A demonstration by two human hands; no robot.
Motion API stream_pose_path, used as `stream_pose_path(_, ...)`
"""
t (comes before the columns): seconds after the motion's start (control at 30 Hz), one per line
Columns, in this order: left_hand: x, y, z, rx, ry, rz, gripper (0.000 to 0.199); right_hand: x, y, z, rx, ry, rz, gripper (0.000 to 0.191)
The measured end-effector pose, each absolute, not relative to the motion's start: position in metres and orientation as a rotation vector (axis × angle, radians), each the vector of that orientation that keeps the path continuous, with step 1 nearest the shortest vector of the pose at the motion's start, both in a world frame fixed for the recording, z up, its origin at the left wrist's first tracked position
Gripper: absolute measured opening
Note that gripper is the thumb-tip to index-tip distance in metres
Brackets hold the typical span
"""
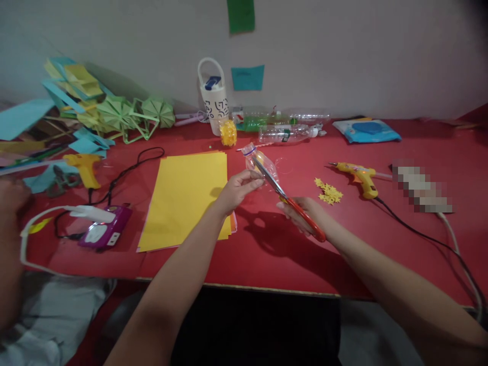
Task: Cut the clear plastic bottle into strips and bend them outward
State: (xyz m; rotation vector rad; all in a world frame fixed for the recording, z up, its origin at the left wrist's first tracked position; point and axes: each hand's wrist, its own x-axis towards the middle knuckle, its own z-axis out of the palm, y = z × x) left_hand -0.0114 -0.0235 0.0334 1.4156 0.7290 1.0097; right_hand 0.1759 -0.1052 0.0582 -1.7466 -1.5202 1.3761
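Note:
My left hand is closed, its thumb and fingers pinching the near side of a clear plastic bottle top. The bottle piece is tilted, its neck pointing away to the upper left. In my right hand are scissors with red handles, the fingers wrapped round them. Their metal blades point up and left across the bottle piece, close to my left fingertips. Whether the blades are cutting into the plastic I cannot tell. Several small yellow stars lie on the table to the right of the bottle piece.
Yellow paper sheets lie left of my hands on the red table. A glue gun is at right, another glue gun at left by a purple power socket. Plastic bottles lie behind. Another person's arm is far left.

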Motion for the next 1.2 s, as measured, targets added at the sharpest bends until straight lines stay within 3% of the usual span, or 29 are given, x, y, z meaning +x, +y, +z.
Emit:
stream_pose_path(0.4,-0.014,-0.023,0.037,1.413,0.724,1.004,0.015,0.179,-0.102,0.06,-1.732,-1.544,1.37,0.057)
stream_pose_path(0.77,-0.031,-0.004,0.038,0.872,0.697,1.386,0.028,0.189,-0.103,0.049,-1.737,-1.823,1.239,0.051)
stream_pose_path(1.2,-0.027,-0.006,0.036,1.038,0.736,1.348,0.021,0.186,-0.101,0.053,-1.75,-1.801,1.241,0.054)
